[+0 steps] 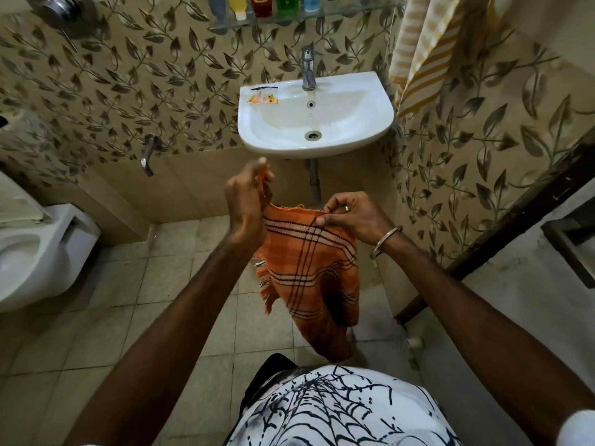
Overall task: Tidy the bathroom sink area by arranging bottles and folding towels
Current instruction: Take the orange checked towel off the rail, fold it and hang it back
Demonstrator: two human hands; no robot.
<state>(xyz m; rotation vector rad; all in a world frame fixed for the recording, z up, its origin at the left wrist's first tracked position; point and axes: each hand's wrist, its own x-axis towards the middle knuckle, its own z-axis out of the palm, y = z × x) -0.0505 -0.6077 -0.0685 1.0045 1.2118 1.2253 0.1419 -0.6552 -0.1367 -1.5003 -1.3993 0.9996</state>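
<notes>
An orange checked towel [309, 268] with dark and white stripes hangs in the air below the white sink [380, 123]. My left hand [246, 201] pinches its upper left corner and holds it raised. My right hand [351, 217], with a ring and a metal bangle, grips the top edge on the right. The cloth droops folded down toward my waist, its fringe showing at the left. Several coloured bottles [267, 4] stand in a row on the glass shelf [322, 14] above the tap [308, 70].
Small sachets [264, 96] lie on the sink's left rim. A yellow striped towel [425, 53] hangs at the upper right. A toilet [35, 249] stands at the left, with a wall tap [147, 156] beside it. A dark door frame [515, 220] runs along the right.
</notes>
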